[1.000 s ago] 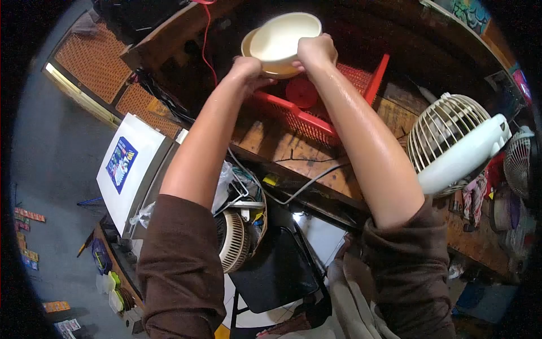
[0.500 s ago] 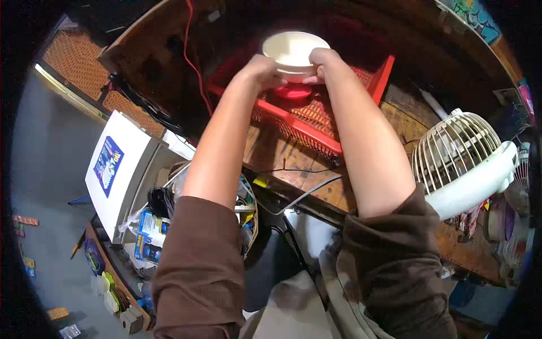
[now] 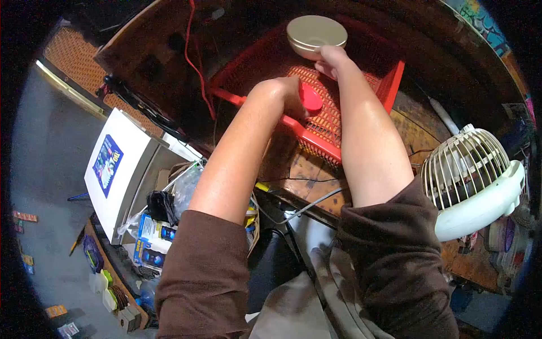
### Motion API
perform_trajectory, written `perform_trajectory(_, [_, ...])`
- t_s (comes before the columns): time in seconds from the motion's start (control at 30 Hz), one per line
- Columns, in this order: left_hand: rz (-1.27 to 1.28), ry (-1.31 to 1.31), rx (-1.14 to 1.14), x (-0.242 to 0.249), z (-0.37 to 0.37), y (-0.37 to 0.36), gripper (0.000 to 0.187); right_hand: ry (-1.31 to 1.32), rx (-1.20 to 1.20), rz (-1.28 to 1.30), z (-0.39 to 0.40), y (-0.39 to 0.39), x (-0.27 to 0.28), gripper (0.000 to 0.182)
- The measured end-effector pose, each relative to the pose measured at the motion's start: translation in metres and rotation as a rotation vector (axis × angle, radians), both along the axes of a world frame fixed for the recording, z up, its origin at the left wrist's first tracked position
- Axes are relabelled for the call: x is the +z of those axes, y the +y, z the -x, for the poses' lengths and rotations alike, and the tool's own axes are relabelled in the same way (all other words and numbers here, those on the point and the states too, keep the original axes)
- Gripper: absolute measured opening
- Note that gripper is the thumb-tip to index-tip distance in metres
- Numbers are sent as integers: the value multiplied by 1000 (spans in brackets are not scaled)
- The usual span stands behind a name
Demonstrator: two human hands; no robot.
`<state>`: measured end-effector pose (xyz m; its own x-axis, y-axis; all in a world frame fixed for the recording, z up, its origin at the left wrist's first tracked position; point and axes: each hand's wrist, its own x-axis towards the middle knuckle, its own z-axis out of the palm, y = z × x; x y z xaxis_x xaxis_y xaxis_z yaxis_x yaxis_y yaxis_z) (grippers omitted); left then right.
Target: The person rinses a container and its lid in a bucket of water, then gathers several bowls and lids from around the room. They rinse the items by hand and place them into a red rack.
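My right hand [image 3: 334, 61] grips the near rim of a cream bowl [image 3: 307, 48], thumb at the edge and fingers underneath. The bowl is tilted a little, over the far part of a red perforated plastic basket [image 3: 322, 148]. My left hand [image 3: 287, 93] reaches over the basket's near rim and is closed against the side of a small red round thing [image 3: 311, 98] with a flat top. Its fingertips are mostly hidden behind that thing. The red thing is low in the basket, below and left of the bowl.
A pale desk fan [image 3: 466, 164] stands at the right on the wooden table [image 3: 415, 133]. At the left are a white box [image 3: 107, 164] with a blue label and a container of plastic bags and packets [image 3: 155, 240]. A grey cable [image 3: 316, 192] runs along the table's front edge.
My left hand has let go of the bowl and moved down to the red round thing. The bowl, now in my right hand alone, has shifted right and away, and tilted. The view has shifted slightly.
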<state>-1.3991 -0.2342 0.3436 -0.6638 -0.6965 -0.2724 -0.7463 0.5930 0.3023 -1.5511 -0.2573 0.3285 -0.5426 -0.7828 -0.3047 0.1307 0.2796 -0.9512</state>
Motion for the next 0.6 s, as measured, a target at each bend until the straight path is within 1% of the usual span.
perform_trajectory(0.03, [14, -88, 33, 3, 1, 0, 57, 0, -1, -1, 2, -3, -4, 33])
perform_trajectory(0.07, [28, -176, 66, 5, 2, 0, 60, 392, 67, -294, 2, -6, -9, 32])
perform_trajectory(0.1, [29, -177, 65, 5, 3, -2, 60, 785, 136, -586, -2, -4, -5, 32])
perform_trajectory(0.13, [26, -191, 111, 5, 3, -3, 59, 785, 135, -586, -4, 0, -1, 32])
perform_trajectory(0.17, [23, -204, 156, 3, 3, -5, 58, 735, 397, -617, -12, 20, 18, 28])
perform_trajectory(0.2, [24, -202, 154, 2, 4, -8, 58, 676, 658, -641, -21, 39, 37, 26])
perform_trajectory(0.23, [68, -143, 176, 0, 5, -10, 49, 612, 916, -657, -28, 48, 48, 26])
perform_trajectory(0.27, [112, -84, 199, 1, 5, -10, 41, 663, 843, -732, -30, 41, 45, 26])
perform_trajectory(0.3, [115, -78, 197, 3, 4, -11, 41, 669, 837, -731, -29, 37, 41, 26])
perform_trajectory(0.37, [180, 48, 260, 10, 1, -6, 31, 357, 688, -751, -25, 30, 31, 24])
perform_trajectory(0.4, [175, 51, 256, 15, 0, 0, 31, 356, 683, -757, -21, 25, 25, 24])
perform_trajectory(0.47, [263, 270, 384, 27, -3, 13, 26, 411, 501, -473, -12, 19, 20, 27])
perform_trajectory(0.5, [262, 277, 377, 29, -5, 18, 26, 415, 492, -475, -14, 25, 30, 27])
perform_trajectory(0.57, [565, 706, 450, 33, -11, 27, 22, 95, -254, -20, -25, 36, 58, 10])
perform_trajectory(0.6, [568, 712, 446, 33, -16, 33, 22, 98, -258, -15, -27, 34, 60, 10])
